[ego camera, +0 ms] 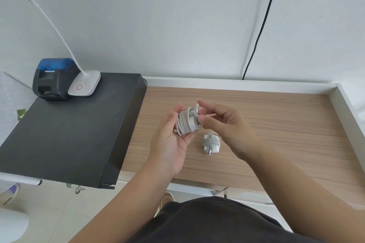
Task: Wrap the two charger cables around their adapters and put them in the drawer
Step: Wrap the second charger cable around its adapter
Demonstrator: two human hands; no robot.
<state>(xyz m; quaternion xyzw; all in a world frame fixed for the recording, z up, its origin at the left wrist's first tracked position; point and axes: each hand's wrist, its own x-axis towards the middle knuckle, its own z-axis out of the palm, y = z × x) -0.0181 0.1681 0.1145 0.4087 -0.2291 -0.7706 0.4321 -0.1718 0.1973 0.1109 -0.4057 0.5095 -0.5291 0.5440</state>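
My grip is split between two hands: my left hand (173,136) cradles the second adapter (188,122), fingers curled round its coiled cable, while my right hand (223,124) pinches the cable's loose tail end (197,105) between thumb and forefinger just above the bundle. Both hands hold it up over the middle of the worktop (276,124), clear of the surface.

Nearer to me than that bundle, just below my right hand, the first adapter (211,143) lies flat on the worktop with its cable already wound round it, one short end poking toward the near edge. That one looks finished to me; the one in my hands seems to be on its last turn or tuck.

The risk I see is in the tail. If I let go before it is tucked under a loop, the stiff cable will likely spring loose and the outer turns will slacken. The coils in my left hand look uneven, so squeezing too lightly could let them slide off the adapter's end. My right forearm also passes close above the finished adapter and could knock it.

I cannot see a drawer from here.

Toward the far left corner a black board (69,134) overlaps the worktop, carrying a small printer (52,79) and a lamp base (85,84).
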